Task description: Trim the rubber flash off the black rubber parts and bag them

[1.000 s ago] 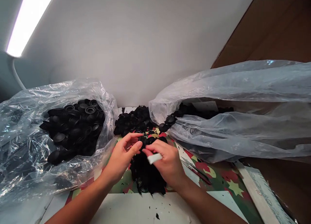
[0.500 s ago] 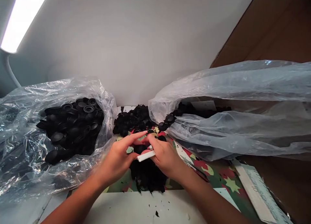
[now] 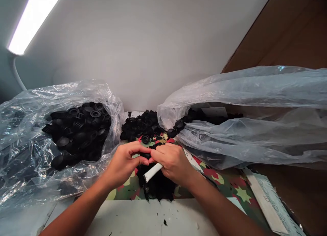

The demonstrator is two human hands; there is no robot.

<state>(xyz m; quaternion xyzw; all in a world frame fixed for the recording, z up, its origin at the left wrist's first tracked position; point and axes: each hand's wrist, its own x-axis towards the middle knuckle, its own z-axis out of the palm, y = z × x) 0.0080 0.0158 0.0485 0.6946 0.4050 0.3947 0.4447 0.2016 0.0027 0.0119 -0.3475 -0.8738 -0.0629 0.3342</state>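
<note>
My left hand pinches a small round black rubber piece between thumb and fingers. My right hand is closed around a white, flat-ended handle that sticks out toward the lower left; the tool's other end is hidden. The right fingertips meet the left ones at the black piece, which they mostly cover. Beneath both hands lies a heap of thin black scraps on a camouflage-patterned cloth with stars.
On the left, a clear plastic bag holds many ribbed black rubber pieces. Another black heap lies behind the hands. To the right spreads a large open plastic bag beside cardboard. A lit lamp hangs upper left.
My right hand has rolled over and its fingers have closed in against the left fingertips. The white handle now tilts more steeply downward. A ring-shaped black piece beyond the hands shows more fully.
</note>
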